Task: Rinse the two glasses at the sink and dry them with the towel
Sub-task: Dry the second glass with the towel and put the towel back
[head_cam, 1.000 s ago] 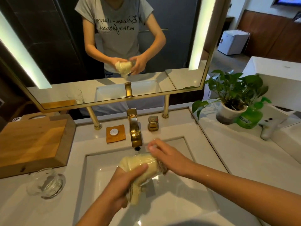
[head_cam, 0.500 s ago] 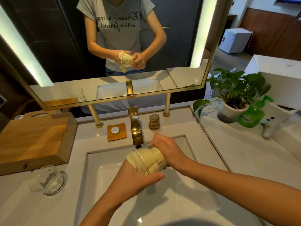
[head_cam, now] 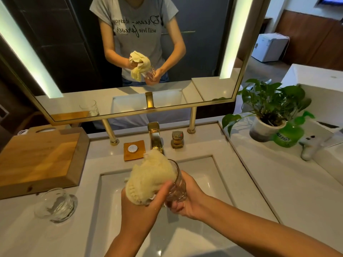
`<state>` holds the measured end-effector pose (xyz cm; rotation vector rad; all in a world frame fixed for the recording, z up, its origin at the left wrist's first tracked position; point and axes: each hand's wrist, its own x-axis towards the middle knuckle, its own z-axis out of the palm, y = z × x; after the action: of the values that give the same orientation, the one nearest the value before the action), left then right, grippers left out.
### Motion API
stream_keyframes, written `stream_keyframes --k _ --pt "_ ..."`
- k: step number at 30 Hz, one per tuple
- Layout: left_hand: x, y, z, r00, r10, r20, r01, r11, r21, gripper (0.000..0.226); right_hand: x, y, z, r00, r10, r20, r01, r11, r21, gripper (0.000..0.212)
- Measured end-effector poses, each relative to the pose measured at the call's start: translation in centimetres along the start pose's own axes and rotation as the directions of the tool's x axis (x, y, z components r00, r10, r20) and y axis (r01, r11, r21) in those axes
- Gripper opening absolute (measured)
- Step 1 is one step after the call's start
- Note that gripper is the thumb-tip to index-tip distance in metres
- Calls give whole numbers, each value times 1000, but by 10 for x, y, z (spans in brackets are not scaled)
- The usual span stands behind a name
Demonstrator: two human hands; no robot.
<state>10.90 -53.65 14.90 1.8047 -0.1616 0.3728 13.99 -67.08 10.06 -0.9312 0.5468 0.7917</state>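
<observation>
Tumbler of clear cut glass (head_cam: 177,184) held above white rectangular sink basin (head_cam: 213,171), near its middle, close in front of the spout. Long axis near upright but tipped: mouth up and away toward gold faucet (head_cam: 155,138), leaning slightly left; thick base down, toward the person. Pale yellow terry towel (head_cam: 148,173) bunched over and into the mouth, covering left side of rim and upper left wall; right arc of rim bare. Top of towel overlapping faucet spout in view; touching or just in front, cannot tell.

Second clear glass tumbler (head_cam: 55,204) upright on white stone worktop (head_cam: 269,182), left of basin, well apart from both hands, just in front of light wooden board (head_cam: 37,158). Orange square coaster with white round puck (head_cam: 134,150) behind basin, left of faucet; gold square tap knob (head_cam: 177,139) right of faucet. Green plant in white pot (head_cam: 267,125) and green plastic bottle (head_cam: 288,135) side by side at far right. Gold-framed mirror (head_cam: 204,52) behind, reflecting the person, towel and both glasses.

Left hand (head_cam: 139,206): fingers curled round towel bundle from below, thumb laid across front, pressing cloth against glass wall. Right hand (head_cam: 189,199): fingers wrapped round lower half and base of held tumbler, fingertips showing under the base.
</observation>
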Motion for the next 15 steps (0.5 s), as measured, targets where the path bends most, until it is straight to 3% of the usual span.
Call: stream_keyframes --k 4,6,8,11,15 --pt "-6 4 -2 993 -70 -91 66 997 -48 27 1 1 -3 996 14 85 -15 1000 10 39" --pt "-9 5 -4 953 -253 -169 234 964 -124 43 0 2 -5 985 52 167 -61 997 53 37" --pt "-8 8 -7 886 -426 -181 354 876 -327 61 -2 2 -7 958 72 277 -105 989 108 38" --pt "-1 7 -17 882 -465 -78 376 794 -477 85 -5 -2 -7 909 60 413 -131 981 144 35" --pt "-1 13 -26 882 -435 184 471 832 -292 83 -14 -7 5 877 92 471 -112 994 15 44"
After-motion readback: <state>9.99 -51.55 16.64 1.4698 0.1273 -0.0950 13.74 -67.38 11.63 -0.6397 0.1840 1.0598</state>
